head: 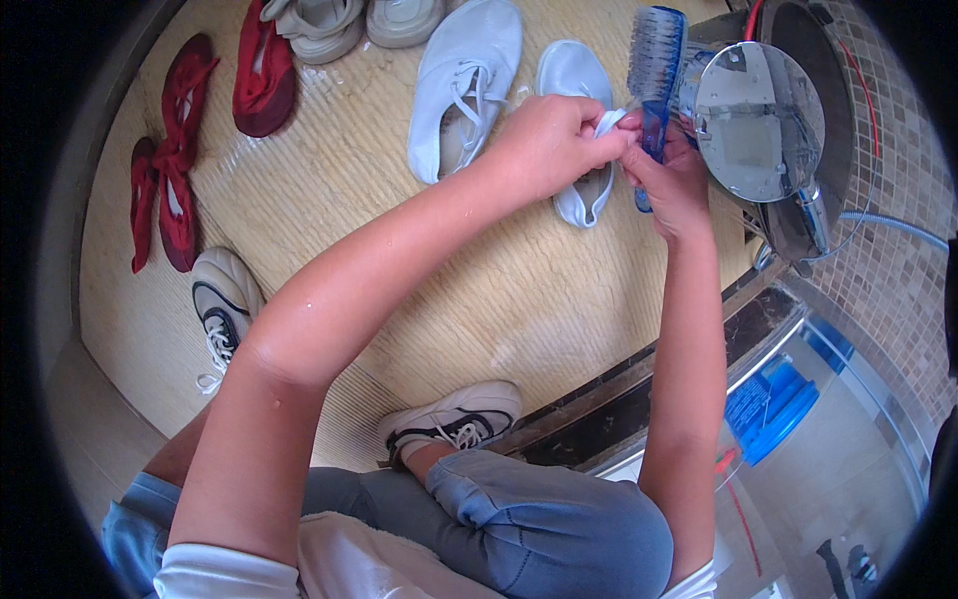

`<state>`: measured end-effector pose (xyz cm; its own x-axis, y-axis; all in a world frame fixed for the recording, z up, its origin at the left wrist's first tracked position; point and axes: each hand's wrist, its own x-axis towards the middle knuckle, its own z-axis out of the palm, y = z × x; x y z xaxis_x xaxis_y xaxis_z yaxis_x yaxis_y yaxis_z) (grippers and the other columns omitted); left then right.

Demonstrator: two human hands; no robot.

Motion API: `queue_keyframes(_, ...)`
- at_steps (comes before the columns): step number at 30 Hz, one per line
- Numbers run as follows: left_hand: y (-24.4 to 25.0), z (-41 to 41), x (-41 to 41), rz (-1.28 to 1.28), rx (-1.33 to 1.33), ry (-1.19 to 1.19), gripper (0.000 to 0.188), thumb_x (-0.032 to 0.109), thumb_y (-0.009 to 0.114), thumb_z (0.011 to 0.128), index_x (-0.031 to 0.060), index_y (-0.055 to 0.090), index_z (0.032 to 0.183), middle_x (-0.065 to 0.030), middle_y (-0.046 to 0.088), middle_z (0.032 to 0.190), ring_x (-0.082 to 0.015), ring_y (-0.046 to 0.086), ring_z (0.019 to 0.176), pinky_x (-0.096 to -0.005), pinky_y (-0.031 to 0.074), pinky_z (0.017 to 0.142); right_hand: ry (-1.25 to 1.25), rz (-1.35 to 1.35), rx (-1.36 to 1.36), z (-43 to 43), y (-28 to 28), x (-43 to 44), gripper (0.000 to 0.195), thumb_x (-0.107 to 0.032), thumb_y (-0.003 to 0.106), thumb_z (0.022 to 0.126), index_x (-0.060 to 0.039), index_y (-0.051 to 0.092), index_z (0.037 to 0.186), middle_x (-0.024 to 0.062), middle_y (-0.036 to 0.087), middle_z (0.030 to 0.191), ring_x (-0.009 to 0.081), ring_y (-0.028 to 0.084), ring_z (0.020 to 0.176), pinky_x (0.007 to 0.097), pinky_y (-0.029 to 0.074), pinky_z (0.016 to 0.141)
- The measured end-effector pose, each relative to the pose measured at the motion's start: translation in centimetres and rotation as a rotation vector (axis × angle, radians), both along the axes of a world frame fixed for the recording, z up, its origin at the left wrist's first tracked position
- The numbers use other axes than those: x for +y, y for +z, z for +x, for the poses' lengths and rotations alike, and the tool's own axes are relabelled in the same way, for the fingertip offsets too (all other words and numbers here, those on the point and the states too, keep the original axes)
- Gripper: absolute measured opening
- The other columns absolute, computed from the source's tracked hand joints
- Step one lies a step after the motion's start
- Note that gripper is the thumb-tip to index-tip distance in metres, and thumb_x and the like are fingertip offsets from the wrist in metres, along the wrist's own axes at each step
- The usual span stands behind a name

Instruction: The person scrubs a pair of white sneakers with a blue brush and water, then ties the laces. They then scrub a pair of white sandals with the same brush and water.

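My left hand pinches a white shoelace between thumb and fingertips. Close against it, my right hand grips the handle of a blue scrub brush, bristles up and facing left, and its fingertips also touch the lace. Beneath my hands a white canvas shoe lies on the floor, its middle partly hidden. To its left rests a second white canvas shoe with its laces in place.
Red cloth shoes and beige shoes stand at the upper left. A round shiny metal object and a dark basin are right of the brush. My feet in sneakers are on the ridged floor. A blue plastic container sits lower right.
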<state>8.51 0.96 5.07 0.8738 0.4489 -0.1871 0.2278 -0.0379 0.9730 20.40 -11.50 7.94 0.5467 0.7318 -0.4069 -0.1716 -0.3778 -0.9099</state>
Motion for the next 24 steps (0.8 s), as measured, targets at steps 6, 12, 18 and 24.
queue_keyframes(6, 0.3, 0.0, 0.8, -0.126, -0.018, -0.047, 0.042, 0.039, 0.055, 0.095, 0.0003, 0.069, 0.086, -0.0051, 0.064, 0.067, -0.0143, 0.058, 0.063, -0.0295, 0.046, 0.062, -0.02, -0.009, 0.129, -0.5, 0.6, 0.4, 0.022, -0.008, 0.071, 0.086, -0.0079, 0.064, 0.106, -0.0042, 0.058, 0.078, 0.0034, 0.045, 0.059, 0.0185, 0.033, 0.052)
queue_keyframes(12, 0.4, 0.3, 1.0, -0.069, -0.037, -0.081, 0.046, 0.041, 0.046, 0.096, 0.0041, 0.069, 0.084, -0.0089, 0.065, 0.066, -0.0258, 0.062, 0.063, -0.037, 0.049, 0.064, 0.018, 0.051, 0.23, -0.4, 0.6, 0.8, 0.02, -0.013, 0.07, 0.088, -0.009, 0.064, 0.106, -0.0063, 0.056, 0.076, 0.0024, 0.044, 0.058, 0.0185, 0.032, 0.051)
queue_keyframes(18, 1.1, 0.4, 0.5, -0.063, 0.0, -0.039, 0.049, 0.04, 0.038, 0.095, 0.0043, 0.07, 0.082, -0.0103, 0.065, 0.066, -0.0286, 0.062, 0.066, -0.0392, 0.049, 0.068, 0.074, -0.02, 0.009, -0.2, 0.8, 1.6, 0.021, -0.013, 0.069, 0.088, -0.0084, 0.063, 0.107, -0.0055, 0.058, 0.078, 0.0032, 0.046, 0.061, 0.0188, 0.034, 0.052)
queue_keyframes(24, -0.2, 0.9, 0.3, -0.149, -0.023, 0.015, 0.051, 0.038, 0.037, 0.092, -0.0001, 0.068, 0.079, -0.0124, 0.066, 0.069, -0.0287, 0.062, 0.067, -0.0382, 0.049, 0.07, -0.087, 0.006, 0.089, -0.9, 0.2, 0.8, 0.016, -0.012, 0.07, 0.087, -0.0072, 0.065, 0.102, -0.0038, 0.061, 0.078, 0.0041, 0.049, 0.06, 0.0186, 0.036, 0.052)
